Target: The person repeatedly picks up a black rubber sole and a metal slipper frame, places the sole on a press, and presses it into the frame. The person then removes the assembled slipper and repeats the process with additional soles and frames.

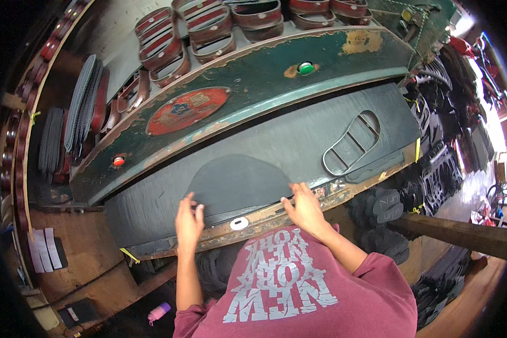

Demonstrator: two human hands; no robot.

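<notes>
A dark grey sheet with a rounded far edge [239,181], rubber or foam by its look, lies flat on the black bed of a press [146,200]. At its left end is my left hand [189,222], thumb and fingers apart. My right hand [305,207] is at the sheet's right end, fingertips at the edge and thumb apart from them, near the front edge of the bed. Neither hand is visibly closed round the sheet. Farther right on the bed lies a sole-shaped metal cutting die [352,143] with crossbars, touched by neither hand.
Behind the bed runs a worn green press beam [253,96] with a red button [118,161] and a green button [306,68]. Red cutting dies [208,28] are stacked above it. Black soles [386,205] and a wooden bar [453,234] are at the right; a pink bottle [159,312] is below left.
</notes>
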